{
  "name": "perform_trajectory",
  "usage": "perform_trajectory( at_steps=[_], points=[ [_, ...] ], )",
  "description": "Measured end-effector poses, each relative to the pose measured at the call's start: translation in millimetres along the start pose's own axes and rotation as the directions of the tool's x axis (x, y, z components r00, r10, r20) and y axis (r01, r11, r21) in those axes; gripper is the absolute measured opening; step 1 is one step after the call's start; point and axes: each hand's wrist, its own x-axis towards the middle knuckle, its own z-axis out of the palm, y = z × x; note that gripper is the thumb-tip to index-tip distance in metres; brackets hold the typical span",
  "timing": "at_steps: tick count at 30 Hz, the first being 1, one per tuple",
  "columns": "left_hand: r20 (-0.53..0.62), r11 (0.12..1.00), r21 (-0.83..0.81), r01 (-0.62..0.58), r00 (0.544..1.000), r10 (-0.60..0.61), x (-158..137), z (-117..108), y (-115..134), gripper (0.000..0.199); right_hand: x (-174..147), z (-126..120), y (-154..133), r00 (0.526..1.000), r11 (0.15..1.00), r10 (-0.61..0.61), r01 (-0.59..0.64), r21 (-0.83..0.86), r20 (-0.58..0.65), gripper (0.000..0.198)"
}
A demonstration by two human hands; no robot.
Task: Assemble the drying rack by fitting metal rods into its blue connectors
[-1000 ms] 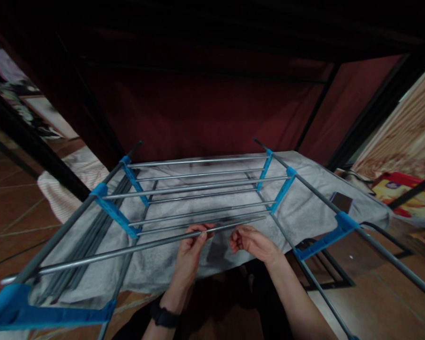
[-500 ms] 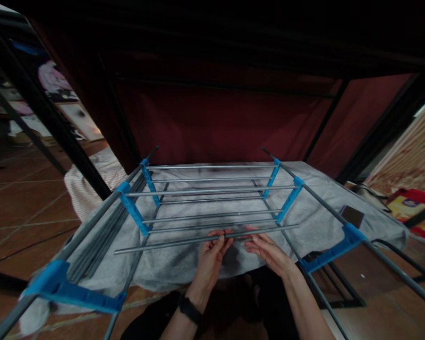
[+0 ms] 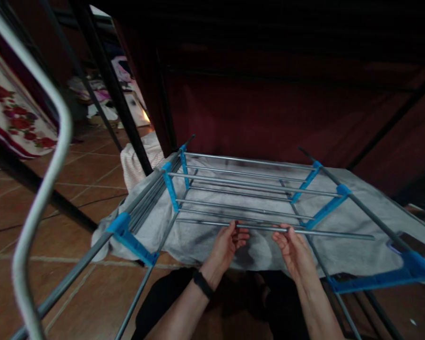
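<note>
A loose grey metal rod [image 3: 258, 227] lies across both hands, its right end nearer to me than its left. My left hand [image 3: 228, 243], with a black band on the wrist, pinches it between thumb and fingers left of its middle. My right hand [image 3: 294, 250] grips it a short way to the right, fingers curled beneath. Just beyond is a rack frame of grey tubes with blue plastic brackets [image 3: 172, 188] and several crossing rods [image 3: 255, 183]. Nearer blue brackets stand at the left [image 3: 133, 240] and right [image 3: 382, 278].
Several spare rods [image 3: 145, 200] lie along the frame's left side. Beneath is a grey cloth [image 3: 205, 241], with a dark flat object [image 3: 414, 243] at right. A bent white tube [image 3: 58, 151] rises at left over the tiled floor [image 3: 78, 165]. Dark red fabric [image 3: 251, 123] hangs behind.
My view has turned left. The rod has shifted right relative to the frame and its tilt has reversed. My right hand, loosely open before, has closed on it.
</note>
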Motion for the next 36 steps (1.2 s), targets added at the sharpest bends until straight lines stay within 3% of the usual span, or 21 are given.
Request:
perform_trajectory(
  at_steps=[5, 10, 13, 17, 19, 20, 21, 22, 23, 25, 26, 27, 29, 31, 36],
  points=[
    [-0.22, 0.999, 0.048, -0.023, 0.975, 0.033, 5.7, -12.3, 3.4, 0.026, 18.4, -37.8, 22.9, 0.971, 0.992, 0.119, -0.107, 0.07, -0.207, 0.025],
    [-0.409, 0.994, 0.1, -0.054, 0.908, 0.091, 14.2, -28.9, 7.2, 0.009, 24.2, -47.8, 42.1, 0.921, 0.938, 0.339, -0.346, -0.003, -0.193, 0.019],
    [-0.404, 0.988, 0.152, -0.005, 0.912, 0.066, 15.6, -37.5, 6.8, 0.011, 26.7, -40.2, 50.7, 0.907, 0.919, 0.389, -0.393, 0.008, -0.159, 0.013],
    [-0.293, 0.938, 0.321, 0.132, 0.955, -0.034, 7.6, -38.3, -2.5, 0.018, 32.7, -34.2, 56.5, 0.92, 0.934, 0.353, -0.357, 0.01, -0.169, 0.006],
    [-0.262, 0.89, 0.443, 0.106, 0.965, 0.015, 1.4, -34.6, -4.3, 0.013, 34.8, -34.9, 57.4, 0.93, 0.942, 0.332, -0.335, 0.01, -0.158, 0.004],
    [-0.217, 0.826, 0.562, 0.04, 0.971, 0.1, -1.6, -32.5, -2.7, 0.012, 35.3, -35.8, 57.4, 0.933, 0.945, 0.324, -0.327, 0.008, -0.158, 0.003],
    [-0.128, 0.701, 0.71, -0.062, 0.968, 0.214, -4.3, -31.0, 0.7, 0.013, 35.6, -36.7, 57.2, 0.933, 0.947, 0.319, -0.323, 0.003, -0.167, 0.001],
    [0.014, 0.501, 0.846, -0.183, 0.947, 0.322, -6.5, -30.2, 5.6, 0.015, 35.7, -37.8, 56.7, 0.931, 0.947, 0.315, -0.321, -0.004, -0.183, 0.002],
    [0.184, 0.243, 0.925, -0.294, 0.902, 0.389, -7.9, -30.5, 11.7, 0.02, 35.9, -38.9, 56.0, 0.929, 0.948, 0.311, -0.319, -0.011, -0.2, 0.004],
    [0.45, -0.26, 0.89, -0.374, 0.808, 0.38, -8.1, -34.9, 24.9, 0.035, 36.6, -41.4, 53.6, 0.923, 0.948, 0.306, -0.318, -0.014, -0.231, 0.008],
    [0.494, -0.41, 0.844, -0.346, 0.8, 0.341, -6.7, -38.7, 31.0, 0.042, 37.4, -42.8, 52.0, 0.918, 0.947, 0.308, -0.32, -0.008, -0.247, 0.008],
    [0.492, -0.504, 0.81, -0.301, 0.816, 0.303, -4.4, -43.2, 36.3, 0.049, 38.5, -44.5, 50.2, 0.911, 0.945, 0.315, -0.326, 0.0, -0.265, 0.009],
    [0.419, -0.587, 0.778, -0.225, 0.881, 0.218, 2.0, -53.0, 44.4, 0.05, 41.8, -48.6, 45.5, 0.888, 0.934, 0.343, -0.356, 0.015, -0.305, 0.012],
    [0.354, -0.596, 0.775, -0.211, 0.925, 0.133, 8.4, -61.6, 50.9, 0.038, 46.0, -53.8, 39.0, 0.869, 0.923, 0.368, -0.383, 0.019, -0.33, 0.015],
    [0.321, -0.547, 0.808, -0.222, 0.943, 0.091, 13.6, -76.4, 70.4, 0.022, 56.7, -72.2, 14.4, 0.877, 0.944, 0.324, -0.326, 0.055, -0.355, 0.02]
  ],
)
